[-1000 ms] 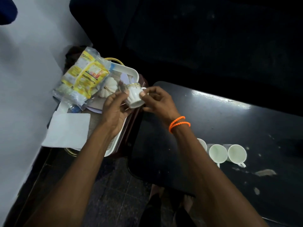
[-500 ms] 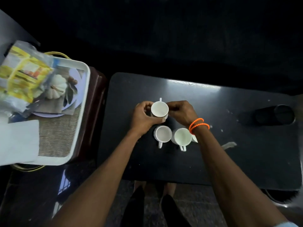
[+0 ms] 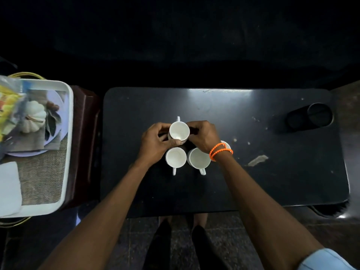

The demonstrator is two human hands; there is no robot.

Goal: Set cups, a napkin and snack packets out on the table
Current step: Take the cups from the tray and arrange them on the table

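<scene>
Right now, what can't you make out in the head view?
- Fourth cup: mostly hidden behind the right hand's wrist.
- Held cup: both hands, left hand included, cover its sides; resting or lifted, cannot tell.
- Snack packets and napkin: cut off by the left edge.

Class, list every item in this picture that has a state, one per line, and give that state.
Held white ceramic cup: upright, empty, gripped by both hands.
Left hand: holds cup.
Right hand: holds cup.
Two white cups: upright, empty, on black table.
Yellow snack packets: on white tray.
White napkin: on tray.
</scene>
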